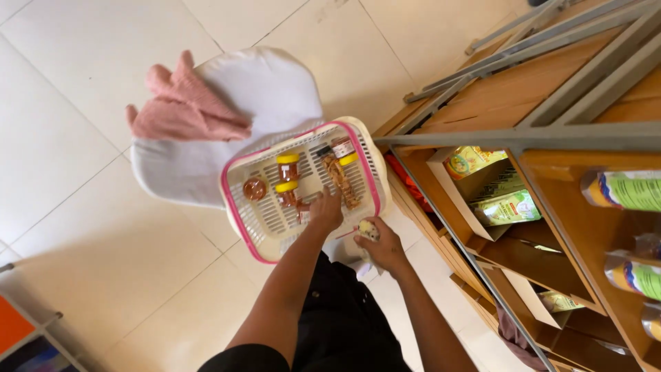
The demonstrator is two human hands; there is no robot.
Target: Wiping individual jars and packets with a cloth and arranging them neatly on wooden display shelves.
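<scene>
Reaching down into a white basket with a pink rim [242, 162], the left hand [326, 210] has its fingers curled among the goods at the basket's near side; whether they pinch a jar or only touch it cannot be told, since the hand hides its own fingertips. Inside the basket lie two yellow-capped jars [288, 167], one behind the other, a round brown-lidded jar [255, 188] near the far left wall, and a long packet of brown snacks [339, 180] lying lengthwise toward the right.

The right hand [383, 246] sits just outside the basket's near corner, fingers closed around a small pale rounded item [368, 229] — its kind is too small to make out.

The basket rests on a white padded chair [275, 86], which also carries a pink cloth [184, 107] on its far side. To the right stands a wooden shelf unit [551, 207] with green packets and bottles.

Risk, as I judge it: the basket overhangs the chair's edge, so a downward press from the left hand could tip it — the jars would then roll toward the tiled floor [82, 227].
</scene>
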